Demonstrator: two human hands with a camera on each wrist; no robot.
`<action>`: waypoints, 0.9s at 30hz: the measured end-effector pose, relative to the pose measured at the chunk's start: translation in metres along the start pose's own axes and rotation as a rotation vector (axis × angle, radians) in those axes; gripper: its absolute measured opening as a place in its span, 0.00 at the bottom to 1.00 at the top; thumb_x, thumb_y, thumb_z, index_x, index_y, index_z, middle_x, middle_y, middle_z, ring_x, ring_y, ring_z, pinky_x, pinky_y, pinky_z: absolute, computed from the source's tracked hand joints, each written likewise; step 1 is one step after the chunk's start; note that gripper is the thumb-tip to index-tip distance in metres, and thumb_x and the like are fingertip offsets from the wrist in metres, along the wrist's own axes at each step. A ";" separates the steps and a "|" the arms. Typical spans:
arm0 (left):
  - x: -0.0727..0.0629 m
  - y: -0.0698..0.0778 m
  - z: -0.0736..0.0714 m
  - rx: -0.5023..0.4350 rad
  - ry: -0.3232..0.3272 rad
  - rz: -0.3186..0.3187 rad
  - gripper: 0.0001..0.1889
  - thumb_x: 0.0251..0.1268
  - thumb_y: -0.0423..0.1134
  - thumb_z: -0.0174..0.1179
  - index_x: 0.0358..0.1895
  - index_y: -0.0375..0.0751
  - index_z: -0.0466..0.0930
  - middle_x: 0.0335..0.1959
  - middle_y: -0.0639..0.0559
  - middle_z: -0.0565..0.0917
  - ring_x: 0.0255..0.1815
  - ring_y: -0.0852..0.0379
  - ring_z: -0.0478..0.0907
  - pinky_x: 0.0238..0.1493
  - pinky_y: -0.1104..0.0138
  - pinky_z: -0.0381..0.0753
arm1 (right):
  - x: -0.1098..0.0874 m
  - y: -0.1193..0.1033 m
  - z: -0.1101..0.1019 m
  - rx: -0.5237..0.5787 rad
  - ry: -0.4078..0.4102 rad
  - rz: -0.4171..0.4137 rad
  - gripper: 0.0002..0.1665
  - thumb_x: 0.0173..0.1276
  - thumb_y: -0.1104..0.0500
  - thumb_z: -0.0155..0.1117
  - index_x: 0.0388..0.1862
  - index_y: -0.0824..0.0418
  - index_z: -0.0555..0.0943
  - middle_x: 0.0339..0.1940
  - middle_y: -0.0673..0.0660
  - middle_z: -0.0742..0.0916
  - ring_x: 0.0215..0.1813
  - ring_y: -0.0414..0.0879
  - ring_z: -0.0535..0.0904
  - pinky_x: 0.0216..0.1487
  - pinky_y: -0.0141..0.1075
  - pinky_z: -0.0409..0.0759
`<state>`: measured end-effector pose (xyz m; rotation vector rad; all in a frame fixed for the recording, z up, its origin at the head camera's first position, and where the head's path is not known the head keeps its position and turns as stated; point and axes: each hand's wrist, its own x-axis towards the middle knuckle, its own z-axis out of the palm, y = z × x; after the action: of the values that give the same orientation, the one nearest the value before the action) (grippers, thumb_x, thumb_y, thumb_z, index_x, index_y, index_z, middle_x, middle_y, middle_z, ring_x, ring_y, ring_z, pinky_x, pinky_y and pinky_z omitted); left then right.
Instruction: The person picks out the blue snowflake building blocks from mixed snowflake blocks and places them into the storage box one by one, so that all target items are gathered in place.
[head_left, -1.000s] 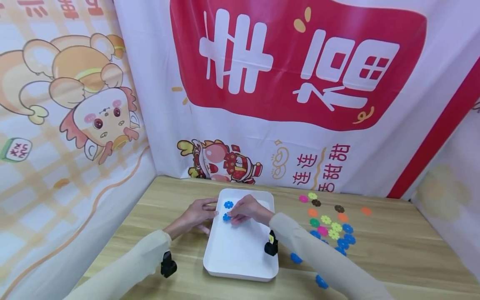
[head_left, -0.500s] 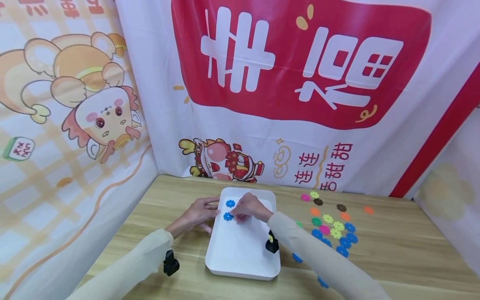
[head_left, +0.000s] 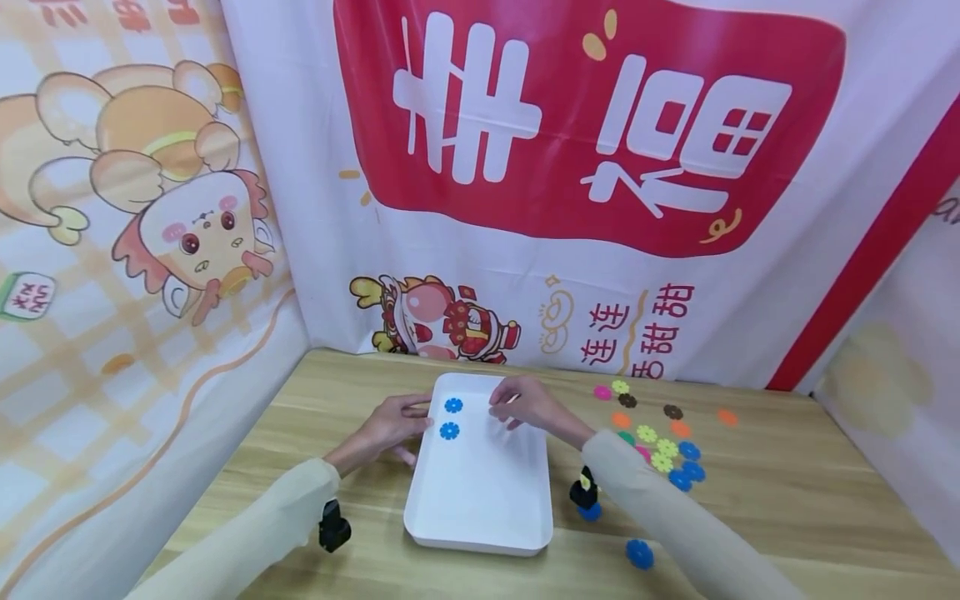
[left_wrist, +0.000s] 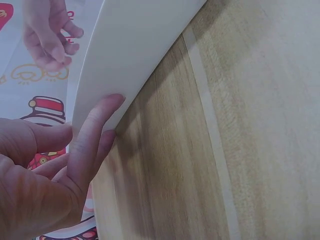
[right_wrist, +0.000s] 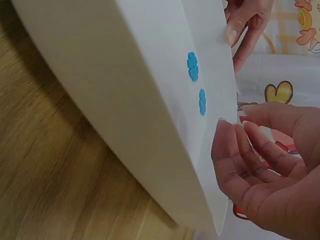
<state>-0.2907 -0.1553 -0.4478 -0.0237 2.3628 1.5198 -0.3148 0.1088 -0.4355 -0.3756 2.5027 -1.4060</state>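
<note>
A shallow white tray (head_left: 480, 500) sits on the table, and two blue flower-shaped discs (head_left: 449, 431) lie inside it near its left wall, one behind the other. My left hand (head_left: 390, 422) rests at the tray's left side, extended fingers against the outer wall and thumb tip at the rim, as the left wrist view shows. My right hand (head_left: 528, 402) hovers over the tray's right half, to the right of the discs. In the right wrist view its fingers (right_wrist: 226, 145) are loosely bent, with nothing between thumb and fingertips.
Right of the tray, several flower-shaped discs lie scattered: yellow discs (head_left: 663, 458), blue discs (head_left: 640, 553), brown discs (head_left: 672, 412), orange discs (head_left: 727, 417) and a pink disc (head_left: 603, 392). My right sleeve hides some. A printed cloth (head_left: 570, 275) hangs behind the wooden table (head_left: 765, 500).
My right hand has let go of the nearer blue disc and moved right and up, away from it. Both discs stay in the tray. My left hand keeps its place.
</note>
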 end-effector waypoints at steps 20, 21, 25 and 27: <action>-0.001 -0.002 -0.002 -0.018 -0.014 0.017 0.30 0.78 0.33 0.59 0.79 0.39 0.66 0.72 0.30 0.75 0.59 0.36 0.85 0.28 0.55 0.94 | -0.057 0.070 -0.083 0.011 0.050 -0.118 0.22 0.76 0.59 0.68 0.63 0.70 0.79 0.56 0.68 0.86 0.53 0.58 0.84 0.53 0.49 0.92; -0.001 -0.002 -0.002 -0.014 -0.016 0.020 0.30 0.78 0.33 0.59 0.79 0.39 0.66 0.72 0.29 0.75 0.59 0.36 0.85 0.28 0.56 0.94 | -0.059 0.074 -0.089 -0.014 0.045 -0.120 0.23 0.76 0.59 0.68 0.63 0.69 0.79 0.57 0.68 0.85 0.55 0.57 0.84 0.55 0.47 0.91; 0.000 -0.002 -0.002 -0.010 -0.007 0.006 0.30 0.78 0.33 0.60 0.79 0.40 0.66 0.72 0.30 0.75 0.56 0.39 0.86 0.29 0.56 0.94 | -0.073 0.087 -0.108 -0.112 -0.012 -0.126 0.26 0.76 0.57 0.68 0.67 0.67 0.77 0.61 0.70 0.84 0.59 0.57 0.82 0.58 0.40 0.88; 0.001 -0.002 -0.002 -0.012 -0.005 0.000 0.30 0.78 0.33 0.60 0.79 0.41 0.66 0.72 0.30 0.75 0.56 0.40 0.87 0.29 0.56 0.94 | -0.081 0.093 -0.117 -0.129 -0.066 -0.123 0.27 0.76 0.58 0.68 0.69 0.67 0.76 0.62 0.70 0.83 0.61 0.60 0.82 0.57 0.41 0.89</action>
<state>-0.2917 -0.1576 -0.4494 -0.0227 2.3499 1.5329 -0.2880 0.2763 -0.4492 -0.5997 2.5621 -1.2559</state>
